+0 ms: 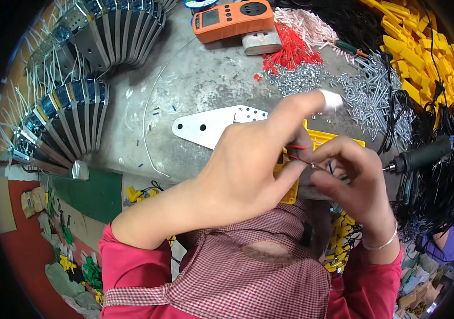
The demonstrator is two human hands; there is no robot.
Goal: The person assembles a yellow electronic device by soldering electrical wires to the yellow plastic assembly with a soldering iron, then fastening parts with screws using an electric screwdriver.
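My left hand [248, 154] reaches across the middle of the bench, its index finger stretched out with a white wrap [332, 100] on the tip. Its thumb and lower fingers pinch a thin red wire [297, 147]. Close against it, my right hand [352, 170] has thumb and fingertips closed around a small metal end by the wire; its exact kind is too small to tell. Under both hands lies a yellow plastic casing [291, 195], mostly covered by them. A pale metal plate [190, 127] with round holes lies beside my left hand, partly hidden by it.
Loose screws [370, 90], nuts [296, 80] and red sleeved parts [291, 50] lie in heaps at the back. An orange meter [232, 21] stands behind. Right are a dark power screwdriver [424, 154], black cables and yellow casings [429, 53]. Left stand ribbed metal assemblies [62, 114] with wires.
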